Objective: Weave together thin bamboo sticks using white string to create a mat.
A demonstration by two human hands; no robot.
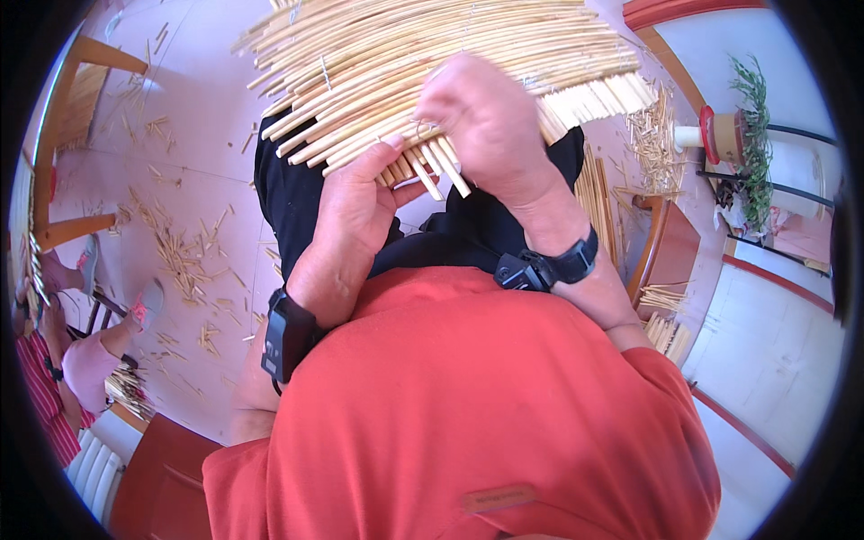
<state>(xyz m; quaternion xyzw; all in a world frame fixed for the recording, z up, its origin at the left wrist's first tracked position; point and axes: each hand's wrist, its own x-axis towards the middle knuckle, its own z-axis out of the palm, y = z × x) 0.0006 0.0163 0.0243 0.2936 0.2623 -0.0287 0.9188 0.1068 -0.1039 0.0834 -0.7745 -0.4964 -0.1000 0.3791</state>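
Over our lap [290, 184], we best steady the pale-yellow mat of slender round sticks [387, 65] by its near edge, gripped in our left hand [355, 198]; what our curled right hand [490, 126] holds, we cannot tell.

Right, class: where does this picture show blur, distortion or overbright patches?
Head view: the right hand is blurred, the left hand sharper. Head view: the stick mat looks bowed and the corners go black. Head view: the mat's right end looks overbright.
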